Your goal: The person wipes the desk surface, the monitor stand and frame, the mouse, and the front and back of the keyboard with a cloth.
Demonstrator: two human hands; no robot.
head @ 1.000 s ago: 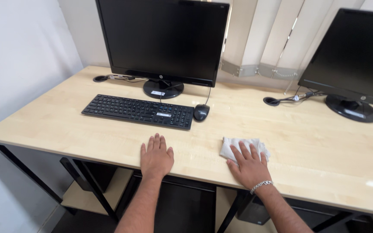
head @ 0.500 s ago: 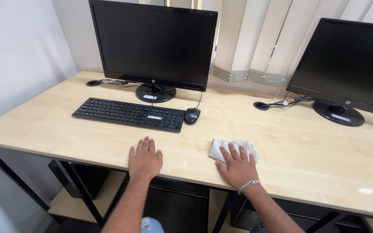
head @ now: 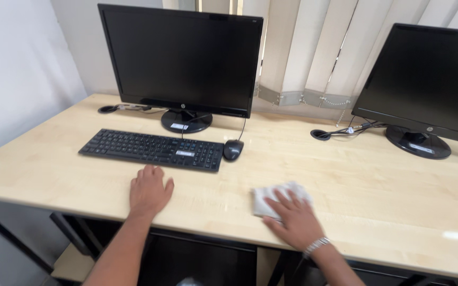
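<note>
Right hand pressed flat, fingers spread, on white cloth at near edge of wooden desk. Left hand lies open-palmed on desk, holding nothing, just near of black keyboard.

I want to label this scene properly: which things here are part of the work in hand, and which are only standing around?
In use: white cloth under the right hand; wooden desk; left hand flat on it.

Standing around: keyboard, mouse, left monitor, right monitor, cables.

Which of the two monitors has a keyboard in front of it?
The left monitor: a black keyboard and mouse lie before it. The right monitor has neither.
</note>
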